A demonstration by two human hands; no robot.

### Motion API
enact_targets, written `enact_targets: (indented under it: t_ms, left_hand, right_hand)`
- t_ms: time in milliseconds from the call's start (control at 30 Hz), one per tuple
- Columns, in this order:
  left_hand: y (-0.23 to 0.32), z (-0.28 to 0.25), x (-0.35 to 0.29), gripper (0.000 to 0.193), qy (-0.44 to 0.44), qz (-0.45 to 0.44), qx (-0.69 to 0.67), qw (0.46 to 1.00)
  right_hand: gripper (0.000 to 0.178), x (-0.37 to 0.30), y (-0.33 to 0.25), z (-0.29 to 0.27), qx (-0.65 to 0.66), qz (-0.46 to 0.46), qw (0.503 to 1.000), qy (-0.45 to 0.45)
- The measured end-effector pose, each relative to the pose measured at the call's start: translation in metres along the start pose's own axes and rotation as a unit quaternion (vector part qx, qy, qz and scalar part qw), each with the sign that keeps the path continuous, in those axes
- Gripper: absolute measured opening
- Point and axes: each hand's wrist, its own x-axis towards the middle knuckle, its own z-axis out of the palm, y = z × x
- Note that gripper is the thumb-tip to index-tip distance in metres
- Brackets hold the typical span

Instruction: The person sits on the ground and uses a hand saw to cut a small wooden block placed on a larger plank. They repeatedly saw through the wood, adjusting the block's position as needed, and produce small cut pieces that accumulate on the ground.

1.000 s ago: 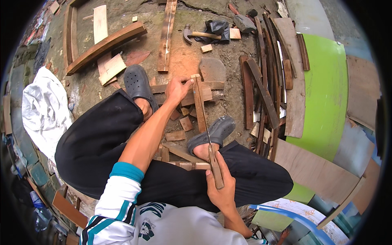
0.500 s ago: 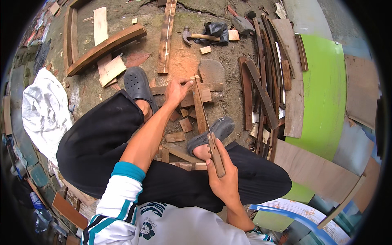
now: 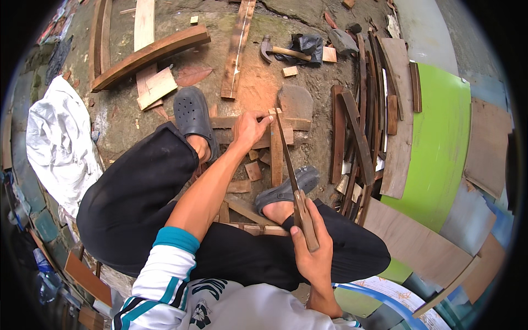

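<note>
My right hand (image 3: pixel 314 242) is wrapped round the wooden handle of a handsaw (image 3: pixel 287 148) near my right knee. Its narrow blade points away from me, with the tip at the far end of a wooden strip (image 3: pixel 276 159). My left hand (image 3: pixel 251 131) is closed at that end, its thumb against the strip beside the blade; its curled fingers are partly hidden. The strip lies lengthwise between my feet, across a crosswise wooden piece (image 3: pixel 223 122). Small wood offcuts (image 3: pixel 253 171) lie around it.
A hammer (image 3: pixel 291 53) lies beyond, by a black plastic bag (image 3: pixel 308 47). Dark wood strips (image 3: pixel 357 137) are piled at right, beside a green panel (image 3: pixel 440 143). A curved wooden beam (image 3: pixel 151 58) and a white cloth sack (image 3: pixel 60 143) lie at left.
The saw and my right hand have drawn back slightly toward me. My left hand stays at the strip's far end. The whole view has shifted a little.
</note>
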Motion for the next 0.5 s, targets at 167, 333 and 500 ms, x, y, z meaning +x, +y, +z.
enact_targets:
  t_ms: [167,333,500]
  left_hand:
    - [0.007,-0.009,0.0,0.029,-0.029,-0.007,0.034,0.999]
    - [0.017,-0.004,-0.001,0.027,-0.015,0.008,0.043,0.999]
    - [0.004,-0.006,-0.001,0.027,-0.011,0.016,0.057,0.998]
  right_hand:
    - [0.051,0.125,0.031,0.048,-0.088,-0.059,0.994,0.023]
    - [0.05,0.194,0.049,0.064,-0.119,-0.079,0.987,0.067]
    - [0.055,0.004,0.01,0.012,-0.011,-0.011,1.0,0.017]
